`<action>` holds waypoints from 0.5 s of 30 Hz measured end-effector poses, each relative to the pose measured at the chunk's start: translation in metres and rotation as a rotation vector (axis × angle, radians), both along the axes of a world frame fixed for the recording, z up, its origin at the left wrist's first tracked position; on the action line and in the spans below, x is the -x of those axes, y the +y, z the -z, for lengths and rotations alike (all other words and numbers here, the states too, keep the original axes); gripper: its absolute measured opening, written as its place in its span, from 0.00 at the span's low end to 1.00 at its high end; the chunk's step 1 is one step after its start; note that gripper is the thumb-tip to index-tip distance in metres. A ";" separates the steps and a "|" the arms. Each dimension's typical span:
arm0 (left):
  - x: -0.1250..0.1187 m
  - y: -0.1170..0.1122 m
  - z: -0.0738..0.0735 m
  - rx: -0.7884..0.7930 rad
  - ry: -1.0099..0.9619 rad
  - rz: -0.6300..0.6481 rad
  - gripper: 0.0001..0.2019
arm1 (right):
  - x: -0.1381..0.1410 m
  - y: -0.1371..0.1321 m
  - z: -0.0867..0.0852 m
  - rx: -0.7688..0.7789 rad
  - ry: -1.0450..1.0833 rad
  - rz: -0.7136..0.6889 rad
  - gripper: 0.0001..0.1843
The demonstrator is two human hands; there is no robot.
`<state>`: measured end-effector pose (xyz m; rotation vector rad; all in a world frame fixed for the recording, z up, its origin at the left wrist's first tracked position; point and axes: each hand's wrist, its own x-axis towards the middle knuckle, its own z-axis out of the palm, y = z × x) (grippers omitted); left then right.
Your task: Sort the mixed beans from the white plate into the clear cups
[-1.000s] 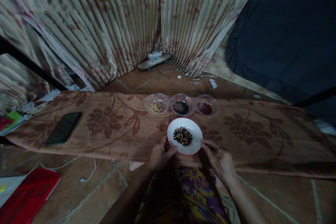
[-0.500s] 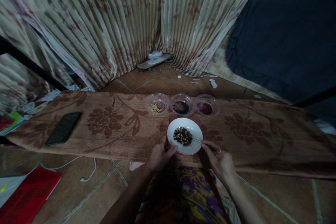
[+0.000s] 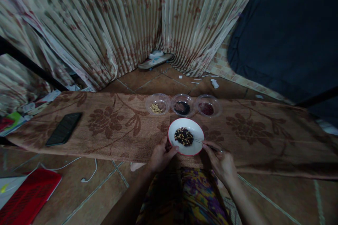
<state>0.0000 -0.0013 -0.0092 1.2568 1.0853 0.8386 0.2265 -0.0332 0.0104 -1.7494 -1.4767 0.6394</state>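
Head view: the person sits at a low tabletop (image 3: 264, 137) covered with a brown cloth with a flower pattern. A white plate (image 3: 197, 129) with a red rim lies on the cloth near its front edge, directly ahead of the person. A small heap of mixed beans (image 3: 184, 136), pale and dark, sits in the middle of it.

The left hand (image 3: 161, 156) is at the plate's near left edge. Its grip is closed on the rim, with the thumb lying over the top of the rim and the fingers curled below. The heap lies just beyond and to the right of this grip, not touching it.

The right hand (image 3: 220, 161) is at the plate's near right edge. Its grip is pinched shut on a thin metal tool (image 3: 198, 141) between thumb and fingertips. The tool runs leftward over the plate, and its tip is at the right edge of the heap. It is too fine to tell whether it holds a bean.

Behind the plate, three clear bowls stand in a row, close to one another. The left bowl (image 3: 157, 104) holds yellow beans, the middle bowl (image 3: 182, 105) dark ones and the right bowl (image 3: 207, 106) reddish ones. The middle bowl is just beyond the plate's far rim.

A dark phone (image 3: 63, 128) lies flat on the cloth, well to the left. Striped curtains (image 3: 105, 24) hang behind the tabletop, and a flat red object (image 3: 26, 197) lies on the tiled floor at lower left.
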 end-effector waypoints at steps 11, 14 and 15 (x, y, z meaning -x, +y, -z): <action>0.002 0.000 0.003 -0.025 0.070 -0.009 0.25 | -0.001 -0.001 0.006 -0.085 0.004 -0.022 0.17; 0.002 0.000 0.003 -0.029 0.095 -0.008 0.25 | -0.001 -0.002 0.005 -0.101 0.016 -0.003 0.17; 0.002 0.000 0.004 -0.030 0.102 -0.008 0.25 | -0.001 -0.002 0.004 -0.098 0.017 0.004 0.18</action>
